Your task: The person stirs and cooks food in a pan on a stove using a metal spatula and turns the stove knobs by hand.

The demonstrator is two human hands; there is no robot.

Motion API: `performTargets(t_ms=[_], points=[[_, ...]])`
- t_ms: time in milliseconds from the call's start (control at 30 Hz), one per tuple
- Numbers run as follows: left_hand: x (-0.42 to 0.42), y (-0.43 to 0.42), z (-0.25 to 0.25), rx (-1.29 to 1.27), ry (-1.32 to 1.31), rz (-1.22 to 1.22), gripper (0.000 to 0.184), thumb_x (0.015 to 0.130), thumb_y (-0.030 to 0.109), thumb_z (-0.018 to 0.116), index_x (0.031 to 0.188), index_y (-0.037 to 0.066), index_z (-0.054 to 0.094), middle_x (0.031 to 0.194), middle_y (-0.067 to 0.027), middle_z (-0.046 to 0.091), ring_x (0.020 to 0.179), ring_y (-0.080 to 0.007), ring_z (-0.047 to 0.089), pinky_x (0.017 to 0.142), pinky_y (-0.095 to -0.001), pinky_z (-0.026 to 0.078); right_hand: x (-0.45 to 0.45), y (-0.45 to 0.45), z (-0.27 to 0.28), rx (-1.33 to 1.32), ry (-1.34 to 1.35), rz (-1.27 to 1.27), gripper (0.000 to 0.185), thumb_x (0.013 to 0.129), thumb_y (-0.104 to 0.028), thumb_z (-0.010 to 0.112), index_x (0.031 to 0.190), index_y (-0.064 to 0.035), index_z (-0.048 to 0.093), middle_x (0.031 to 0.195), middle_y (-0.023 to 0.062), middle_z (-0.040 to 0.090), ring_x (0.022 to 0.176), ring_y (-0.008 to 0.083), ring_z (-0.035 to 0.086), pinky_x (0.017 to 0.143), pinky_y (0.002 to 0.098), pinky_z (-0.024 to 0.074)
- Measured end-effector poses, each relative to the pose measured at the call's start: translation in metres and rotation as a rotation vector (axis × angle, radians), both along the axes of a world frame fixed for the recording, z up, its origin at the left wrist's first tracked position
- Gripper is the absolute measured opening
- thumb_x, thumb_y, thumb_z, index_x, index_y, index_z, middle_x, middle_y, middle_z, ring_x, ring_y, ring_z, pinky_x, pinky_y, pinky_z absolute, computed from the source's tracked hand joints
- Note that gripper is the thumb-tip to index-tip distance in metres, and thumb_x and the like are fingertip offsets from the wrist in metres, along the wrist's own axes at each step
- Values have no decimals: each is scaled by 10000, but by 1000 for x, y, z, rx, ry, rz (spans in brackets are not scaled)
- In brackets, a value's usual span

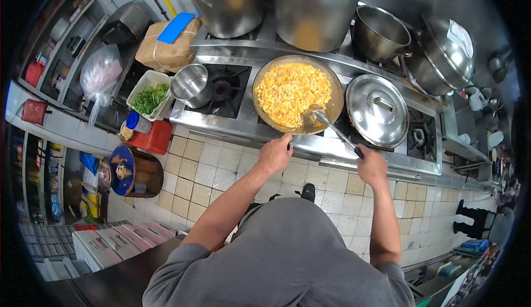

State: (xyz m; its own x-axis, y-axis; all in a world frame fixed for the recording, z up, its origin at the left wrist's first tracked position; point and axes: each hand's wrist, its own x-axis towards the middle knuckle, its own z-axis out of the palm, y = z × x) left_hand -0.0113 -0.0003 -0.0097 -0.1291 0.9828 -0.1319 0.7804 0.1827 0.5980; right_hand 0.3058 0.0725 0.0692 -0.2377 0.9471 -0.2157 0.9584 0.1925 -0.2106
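Observation:
A wide round pan (pixel 337 98) on the stove holds a yellow and orange chopped mixture (pixel 293 88) that looks like scrambled egg. My left hand (pixel 275 153) is closed around the pan's dark handle at its near edge. With my right hand (pixel 372 167) I grip the black handle of a metal spatula (pixel 336 130). The spatula's head rests in the mixture near the pan's lower right side. Right of the pan lies a domed metal lid (pixel 378 113) with a handle on top.
Large steel pots (pixel 315 14) stand behind the pan. An empty small pot (pixel 190 84) sits left, beside a white basket of chopped greens (pixel 148 98). A red container (pixel 157 138) is by the stove's left end. Another person's dark-clothed legs (pixel 474 220) show at far right.

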Motion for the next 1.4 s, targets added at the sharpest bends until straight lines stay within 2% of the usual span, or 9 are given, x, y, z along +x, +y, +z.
performTargets(t_ms=[133, 167, 300, 533, 600, 767, 1133, 1333, 1400], points=[[-1, -2, -2, 3, -14, 12, 289, 1013, 226, 660, 1255, 87, 586, 972, -219, 749, 944, -447, 723, 816, -566, 556, 8, -11, 49, 54, 126, -68, 475, 945, -172, 680, 1418, -135, 673, 1180, 232, 753, 1110, 437, 709, 936, 519, 557], [-2, -1, -8, 24, -14, 0, 290, 1014, 224, 657, 1261, 90, 586, 986, -214, 752, 955, -444, 723, 821, -566, 558, 5, -9, 50, 98, 199, -26, 458, 942, -135, 692, 1398, -94, 681, 1178, 246, 748, 1092, 442, 717, 936, 503, 560], [-2, -1, -8, 35, 8, -14, 285, 1018, 228, 652, 1264, 98, 589, 1030, -191, 760, 981, -435, 724, 832, -569, 563, -22, 15, -1, 185, 434, 181, 458, 916, -78, 723, 1373, -88, 692, 1155, 228, 752, 1060, 429, 714, 924, 503, 566], [-2, -2, -2, -12, 18, 0, 284, 1024, 252, 629, 1223, 79, 525, 988, -226, 743, 1001, -448, 714, 869, -603, 547, -100, 14, -37, 136, 294, 298, 487, 912, -110, 704, 1397, -149, 681, 1046, 171, 719, 986, 380, 727, 827, 499, 589], [1, -4, -3, 12, 43, 15, 294, 1014, 253, 641, 1231, 84, 536, 971, -223, 752, 967, -447, 730, 846, -598, 562, -116, 12, -43, 113, 104, 340, 514, 890, -83, 692, 1396, -173, 684, 1055, 162, 724, 962, 368, 737, 811, 489, 604], [9, -2, -4, 37, 56, 66, 269, 1017, 253, 647, 1234, 111, 577, 912, -204, 765, 879, -440, 748, 775, -581, 577, -92, 43, -68, 186, -174, 378, 667, 905, -43, 598, 1506, -332, 611, 1035, 134, 733, 925, 317, 758, 787, 449, 628], [8, 0, 7, -21, 63, 63, 287, 1011, 263, 655, 1246, 112, 592, 948, -206, 773, 898, -432, 753, 776, -586, 581, -27, 23, -14, 245, 103, 215, 548, 897, -98, 709, 1407, -301, 703, 1045, 94, 773, 954, 331, 743, 825, 483, 594], [10, -2, 7, -15, 86, 45, 293, 1012, 269, 655, 1256, 120, 597, 967, -200, 777, 911, -423, 757, 777, -578, 583, -69, 9, -31, 263, 242, 284, 519, 883, -57, 700, 1358, -264, 726, 1066, 93, 780, 985, 326, 747, 823, 458, 601], [9, -1, 7, -14, 81, 41, 292, 992, 261, 684, 1186, 85, 556, 948, -186, 770, 912, -418, 755, 784, -580, 580, -97, 10, -38, 206, 228, 289, 540, 879, -40, 671, 1367, -266, 720, 1068, 105, 780, 991, 327, 756, 813, 453, 611]])
